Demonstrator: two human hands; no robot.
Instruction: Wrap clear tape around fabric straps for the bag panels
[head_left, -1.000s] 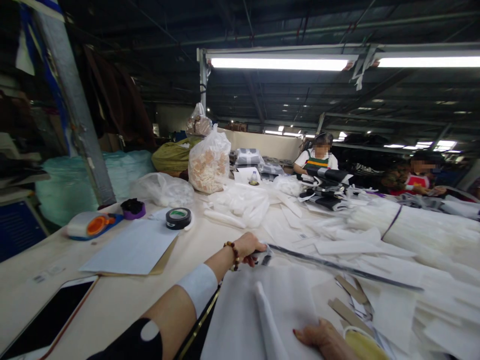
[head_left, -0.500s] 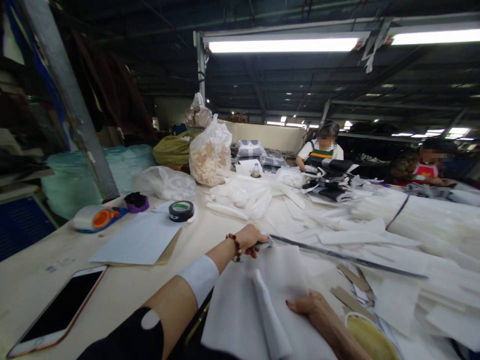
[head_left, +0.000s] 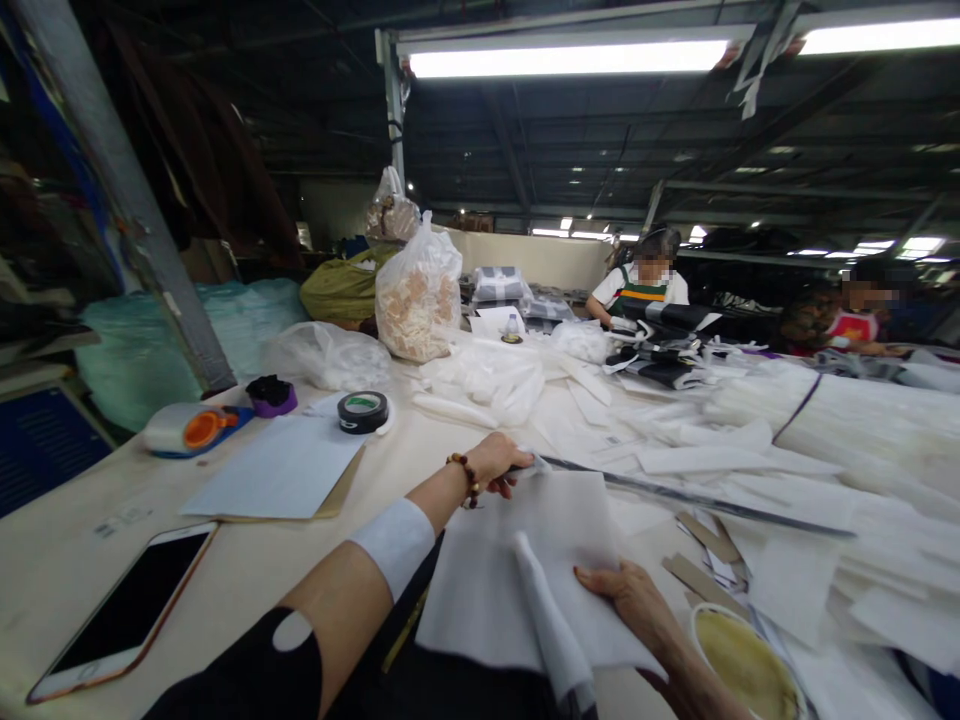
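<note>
Left hand (head_left: pixel 495 465) grip is closed around the near end of a long thin dark metal strip (head_left: pixel 697 502) lying across the beige table (head_left: pixel 255 565). Right hand (head_left: pixel 634 600) grip pinches the right edge of a white folded fabric sheet (head_left: pixel 525 540), which lies on the table between both hands. Clear plastic bag (head_left: pixel 418 295) at the far side holds beige pieces. Round white tub (head_left: pixel 739 660) beside the right wrist holds yellow stuff.
</note>
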